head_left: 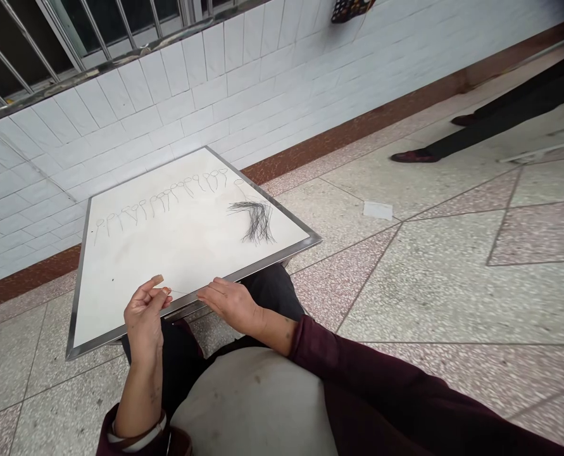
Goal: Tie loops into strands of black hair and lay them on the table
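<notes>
Between my two hands a thin dark strand (181, 292) runs just above the near edge of the white board (177, 247). My left hand (146, 307) pinches one end of it between thumb and fingers. At the other end my right hand (229, 305) has its fingers pressed together over the board's metal rim; the strand's tip is hidden there. A loose pile of short black strands (259, 223) lies at the board's right side. Along the far side lies a row of several looped strands (165, 199), each a small ring with loose tails. Whether the strands are wire or hair, I cannot tell.
A white tiled wall (168, 120) with a barred window (87, 38) stands behind the board. To the right, another person's legs (490, 120) show above the speckled floor (452, 278). A pale paper piece (377, 210) lies on that floor.
</notes>
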A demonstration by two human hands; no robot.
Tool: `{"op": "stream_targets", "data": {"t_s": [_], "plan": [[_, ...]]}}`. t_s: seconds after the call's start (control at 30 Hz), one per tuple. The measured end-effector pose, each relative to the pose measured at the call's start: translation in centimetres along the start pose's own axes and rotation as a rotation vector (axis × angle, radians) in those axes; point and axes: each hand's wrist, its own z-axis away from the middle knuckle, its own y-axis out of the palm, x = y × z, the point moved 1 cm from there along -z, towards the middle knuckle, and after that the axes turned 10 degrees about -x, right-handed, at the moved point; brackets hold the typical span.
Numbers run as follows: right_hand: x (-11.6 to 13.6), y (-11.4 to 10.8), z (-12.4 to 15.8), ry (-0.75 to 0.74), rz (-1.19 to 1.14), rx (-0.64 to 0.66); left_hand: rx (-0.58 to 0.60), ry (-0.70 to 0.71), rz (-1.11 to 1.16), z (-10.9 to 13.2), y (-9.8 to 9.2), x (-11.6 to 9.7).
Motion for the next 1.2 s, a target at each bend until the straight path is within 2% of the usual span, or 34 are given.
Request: {"op": "stream_targets", "data": {"t_s": [0.23, 0.3, 0.37, 0.43, 0.5, 0.63, 0.77, 0.9, 1.03, 1.2], "plan": [[-0.9, -0.8, 2.2, 0.01, 0.027, 0.054, -0.053, 0.056, 0.013, -0.8, -1.3, -0.6], [-1.8, -1.5, 3.2, 0.076, 0.019, 0.077, -0.105, 0.106, -0.001, -1.1, -2.0, -1.2], [-2.8, -2.5, 3.5, 0.201, -0.011, 0.045, -0.125, 0.15, -0.045, -1.4, -2.7, -1.8], [-3.2, -3.5, 2.6, 0.359, -0.073, -0.035, -0.046, 0.145, -0.125, -1.4, -2.7, -2.2], [-2.8, -3.8, 0.8, 0.438, -0.221, -0.057, 0.108, 0.093, -0.216, -1.0, -2.0, -2.3], [-0.6, -2.2, -2.7, 0.393, -0.609, 0.047, 0.359, 0.011, -0.307, 0.4, 0.3, -1.8], [0.5, -0.5, -2.8, 0.447, -0.681, 0.079, 0.523, -0.086, -0.282, 0.9, 1.0, -1.3], [0.2, -0.5, -1.8, 0.535, -0.629, 0.109, 0.591, -0.157, -0.214, 0.3, 0.2, -0.7], [-0.4, -0.9, -1.5, 0.649, -0.578, 0.051, 0.578, -0.168, -0.216, -0.2, -0.5, -0.3], [-0.5, -0.9, -1.5, 0.606, -0.542, 0.061, 0.588, -0.167, -0.222, 0.2, -0.2, 0.0]]}}
